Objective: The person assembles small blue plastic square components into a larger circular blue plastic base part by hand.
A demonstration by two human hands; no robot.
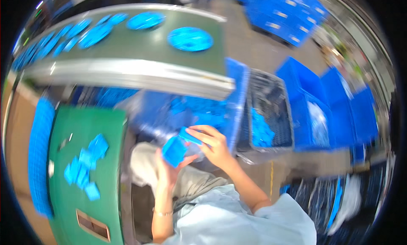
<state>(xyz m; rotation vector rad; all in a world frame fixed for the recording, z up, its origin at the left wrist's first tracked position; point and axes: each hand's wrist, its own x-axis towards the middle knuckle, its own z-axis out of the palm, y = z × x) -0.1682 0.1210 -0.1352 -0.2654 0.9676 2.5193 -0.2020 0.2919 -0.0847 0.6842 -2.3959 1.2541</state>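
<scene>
At centre, the left hand [166,170] grips a squarish blue plastic piece [174,151], the right hand [218,147] a narrower blue plastic strip [189,136]. Light edge grips should hold both steady.

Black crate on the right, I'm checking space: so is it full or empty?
Neither: the black crate is partly filled. Blue pieces lie toward its near end, dark surface showing beyond.

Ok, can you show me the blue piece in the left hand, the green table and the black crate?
Blue piece [174,152], head view: its middle.
Green table [108,175], head view: bare top.
Black crate [270,91], head view: bare inside.
</scene>
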